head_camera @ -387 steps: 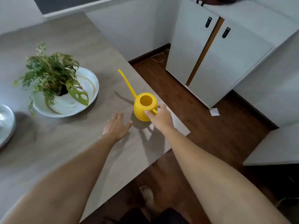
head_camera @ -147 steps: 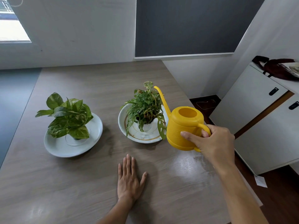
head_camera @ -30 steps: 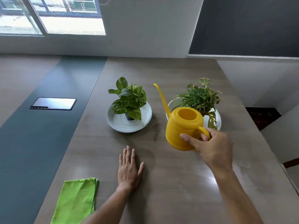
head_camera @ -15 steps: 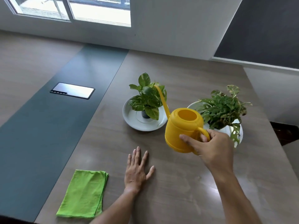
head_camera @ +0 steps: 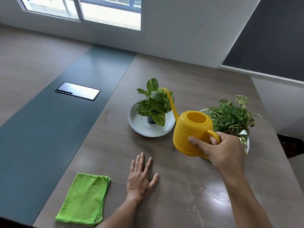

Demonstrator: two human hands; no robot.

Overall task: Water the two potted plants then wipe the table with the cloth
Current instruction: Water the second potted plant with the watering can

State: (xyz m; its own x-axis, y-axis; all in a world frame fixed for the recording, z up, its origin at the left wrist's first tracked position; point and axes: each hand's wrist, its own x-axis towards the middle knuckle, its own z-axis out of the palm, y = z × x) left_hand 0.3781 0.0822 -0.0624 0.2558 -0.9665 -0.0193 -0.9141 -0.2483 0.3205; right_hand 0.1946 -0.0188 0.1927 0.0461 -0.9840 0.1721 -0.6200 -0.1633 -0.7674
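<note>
My right hand [head_camera: 220,150] grips the handle of a yellow watering can [head_camera: 190,130], held above the table with its thin spout reaching over the left potted plant [head_camera: 154,102]. That broad-leaved plant stands in a white dish [head_camera: 141,127]. The right potted plant [head_camera: 230,117], with finer cut leaves, sits in its own white dish [head_camera: 246,142] just behind my right hand. My left hand [head_camera: 141,176] lies flat on the wooden table [head_camera: 181,195], fingers spread, holding nothing. A folded green cloth [head_camera: 85,198] lies on the table to the left of that hand.
A dark teal strip [head_camera: 49,129] runs along the table's left side, with a shiny rectangular panel [head_camera: 77,91] set in it. A white wall with a window stands behind. The table's right edge drops to a dark floor [head_camera: 289,147].
The view has shifted further left and down. The can's spout now reaches over the left plant's leaves. My left hand stays flat on the table.
</note>
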